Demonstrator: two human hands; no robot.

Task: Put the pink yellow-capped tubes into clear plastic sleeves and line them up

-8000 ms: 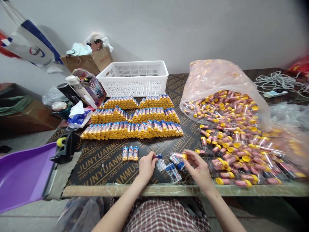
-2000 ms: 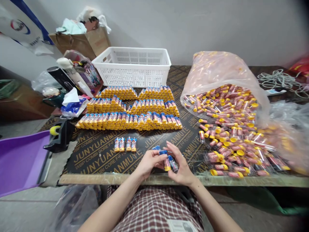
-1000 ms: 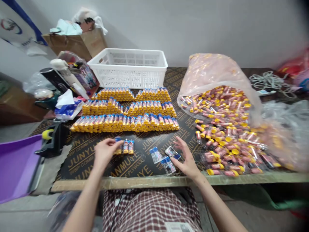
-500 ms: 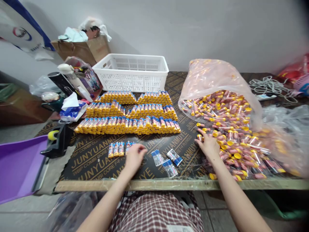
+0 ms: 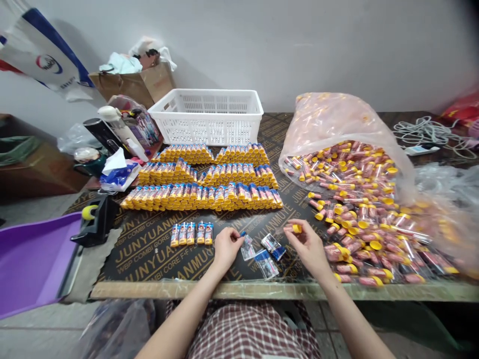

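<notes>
My left hand [image 5: 226, 248] is closed, its fingertips pinching the blue-edged end of a clear printed plastic sleeve [image 5: 247, 248]. Two more small stacks of sleeves, one dark-printed [image 5: 273, 246] and one blue-topped [image 5: 266, 264], lie flat to its right. Between the fingers of my right hand [image 5: 309, 245] is a small clear tube with a yellow cap [image 5: 295, 228], held just above the table. To the left of my left hand stands a short row of blue-labelled tubes [image 5: 191, 234]. A loose heap of unlabelled pink-filled tubes [image 5: 352, 244] spreads beside my right hand.
Stacked rows of labelled tubes [image 5: 202, 195] lie across the middle, before a white plastic basket [image 5: 205, 127]. A large pale bag [image 5: 333, 117] spills tubes at right. A tape dispenser [image 5: 95, 219] and purple dustpan [image 5: 41, 264] are at left; a cable [image 5: 430, 132] lies far right.
My right hand has come left out of the heap with one tube. My left hand has moved right, from the short row of labelled tubes to the sleeves.
</notes>
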